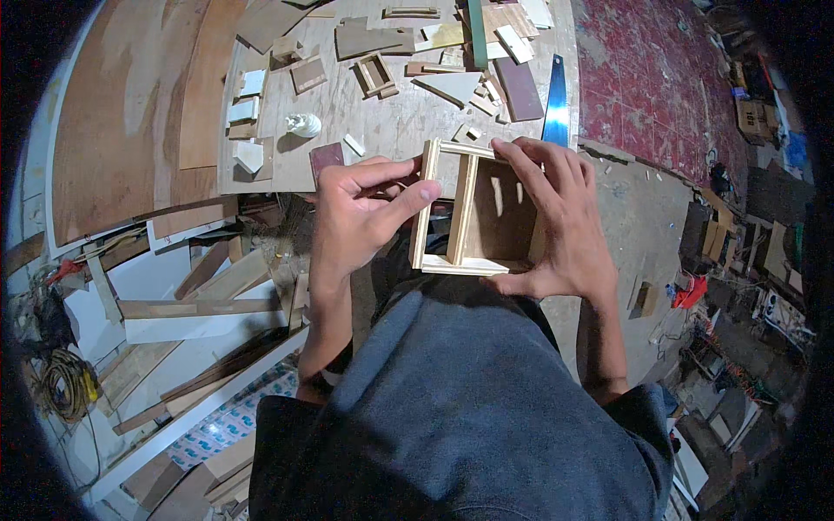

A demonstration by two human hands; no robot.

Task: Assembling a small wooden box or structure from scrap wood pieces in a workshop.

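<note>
Both hands hold a small open-topped wooden box [426, 213] in front of my body, its open side facing up toward me. A thin upright divider [461, 208] splits it into a narrow left part and a wider right part. My left hand [352, 208] pinches the left wall between thumb and fingers. My right hand [565, 208] wraps round the right side, fingers over the far right corner and thumb under the near edge. Two pale slivers or marks show on the box's brown floor; I cannot tell which. The right wall is partly hidden by my right hand.
Ahead stands a worktable [365, 95] with wood offcuts, a small frame-like box [375, 75], a white bottle [302, 124], a green strip [477, 35] and a saw blade [556, 104]. Boards [200, 304] lie piled at left, near a coiled cable [68, 386]. Clutter lies along the right.
</note>
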